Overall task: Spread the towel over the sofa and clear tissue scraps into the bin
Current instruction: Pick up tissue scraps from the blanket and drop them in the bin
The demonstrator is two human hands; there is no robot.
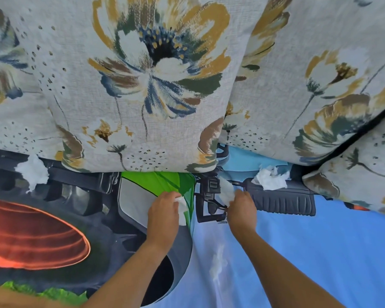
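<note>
While both arms reach forward over the seat, the right hand pinches a white tissue scrap between its fingertips, its grip closed on the scrap's lower edge, and the left hand is curled shut around a second, smaller scrap that pokes out past the fingers. Both hands sit close together near the back of the seat, just below the floral cushions that lean along the sofa's back. Under them lies the towel, spread flat over the seat, printed with a blue ground, a dark vehicle shape, a green patch and an orange-red oval at the left. More tissue rests on it: a crumpled piece just right of the right hand at the cushion's foot, a ragged wad far left below the cushions, and a thin wisp between the forearms.
</note>
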